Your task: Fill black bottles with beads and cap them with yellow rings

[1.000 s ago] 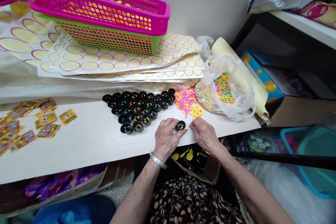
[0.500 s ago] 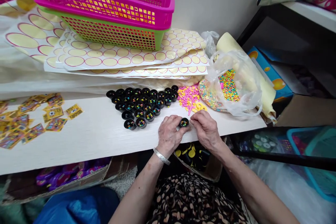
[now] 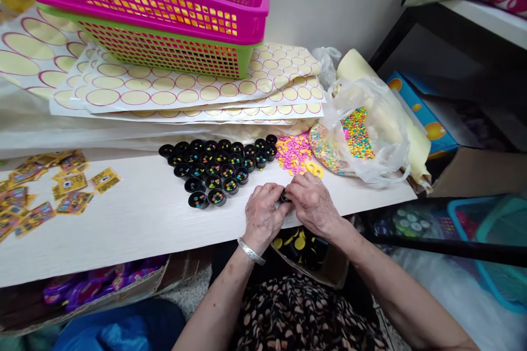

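My left hand (image 3: pixel 264 214), a silver bracelet at its wrist, grips a small round black cup (image 3: pixel 283 196) at the table's front edge. Over that cup's opening, the fingertips of my right hand (image 3: pixel 312 204) are pinched together; what they hold, if anything, is hidden. Most of the cup is covered by my fingers. Left of my hands stand several black cups (image 3: pixel 213 168), many with coloured beads inside. Just beyond my right hand lie a pile of pink and yellow pieces (image 3: pixel 293 152) and a few yellow rings (image 3: pixel 315 169).
An open plastic bag of coloured beads (image 3: pixel 358 134) lies right. Behind are sheets with circles (image 3: pixel 164 97) under stacked pink and green baskets (image 3: pixel 173 46). Yellow printed packets (image 3: pixel 69 184) lie left. A box of black and yellow parts (image 3: pixel 302 247) is below the edge.
My right hand has come from beside the black cup to over it, its fingertips now at the opening. My left hand keeps hold of the cup. The view has shifted slightly.
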The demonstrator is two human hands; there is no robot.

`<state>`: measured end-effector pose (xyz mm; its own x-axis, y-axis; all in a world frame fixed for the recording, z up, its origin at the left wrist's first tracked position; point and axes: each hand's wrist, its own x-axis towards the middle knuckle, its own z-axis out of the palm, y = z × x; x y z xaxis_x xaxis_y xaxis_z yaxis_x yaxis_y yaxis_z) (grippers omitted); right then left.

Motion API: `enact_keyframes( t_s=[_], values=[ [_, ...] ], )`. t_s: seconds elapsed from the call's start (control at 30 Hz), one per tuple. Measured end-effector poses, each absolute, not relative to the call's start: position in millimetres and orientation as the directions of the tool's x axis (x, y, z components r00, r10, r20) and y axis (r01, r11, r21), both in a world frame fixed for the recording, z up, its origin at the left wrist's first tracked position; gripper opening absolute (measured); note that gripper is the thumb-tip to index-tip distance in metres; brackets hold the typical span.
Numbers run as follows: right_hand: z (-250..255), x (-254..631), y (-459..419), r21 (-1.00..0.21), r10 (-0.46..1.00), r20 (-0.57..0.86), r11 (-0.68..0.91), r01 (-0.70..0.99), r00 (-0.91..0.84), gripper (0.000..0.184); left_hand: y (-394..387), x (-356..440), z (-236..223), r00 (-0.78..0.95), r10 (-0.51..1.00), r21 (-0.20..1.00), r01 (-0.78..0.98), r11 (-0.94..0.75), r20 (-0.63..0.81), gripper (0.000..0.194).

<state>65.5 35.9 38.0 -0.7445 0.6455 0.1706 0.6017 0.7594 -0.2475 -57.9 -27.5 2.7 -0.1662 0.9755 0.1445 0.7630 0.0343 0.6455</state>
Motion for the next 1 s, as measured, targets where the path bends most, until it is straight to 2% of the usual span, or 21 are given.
enact_keyframes(
  t_s=[0.13,0.2,0.27,0.37,0.43,0.5,0.6,0.73,0.83,1.0],
  values=[
    [42,62,34,-0.242,0.669,0.153,0.739,0.628,-0.728,0.021,-27,-58,2,-0.167,0.975,0.646,0.762,0.032,0.149,0.017],
    [42,61,33,-0.302,0.689,0.168,0.717,0.629,-0.705,0.022,-27,-59,1,-0.17,0.974,0.651,0.758,0.031,0.151,0.017],
    [38,63,32,-0.473,0.723,0.203,0.663,0.58,-0.661,0.018,-27,-59,0,-0.169,0.973,0.658,0.752,0.025,0.157,0.018],
    [28,74,35,-0.8,0.79,0.206,0.476,0.365,-0.578,0.009,-26,-59,-1,-0.174,0.969,0.67,0.742,0.013,0.174,0.021],
    [19,85,39,-0.901,0.845,0.193,0.354,0.251,-0.498,0.007,-26,-59,-1,-0.187,0.964,0.677,0.736,0.011,0.188,0.021],
    [12,98,42,-0.905,0.905,0.218,0.328,0.271,-0.366,0.007,-26,-59,-2,-0.194,0.961,0.683,0.73,0.008,0.197,0.021],
    [4,112,46,-0.814,0.932,0.3,0.361,0.455,-0.202,0.009,-25,-61,-4,-0.205,0.957,0.695,0.719,0.007,0.203,0.028],
    [-2,118,46,-0.741,0.935,0.284,0.354,0.57,-0.211,0.013,-24,-62,-8,-0.241,0.945,0.705,0.709,0.017,0.219,0.043],
    [-3,113,47,-0.735,0.953,0.216,0.303,0.606,-0.214,0.016,-24,-61,-7,-0.224,0.95,0.697,0.717,0.008,0.219,0.032],
    [3,104,48,-0.602,0.943,0.207,0.332,0.726,-0.26,0.021,-24,-60,-6,-0.228,0.944,0.694,0.72,-0.002,0.239,0.026]
  ],
)
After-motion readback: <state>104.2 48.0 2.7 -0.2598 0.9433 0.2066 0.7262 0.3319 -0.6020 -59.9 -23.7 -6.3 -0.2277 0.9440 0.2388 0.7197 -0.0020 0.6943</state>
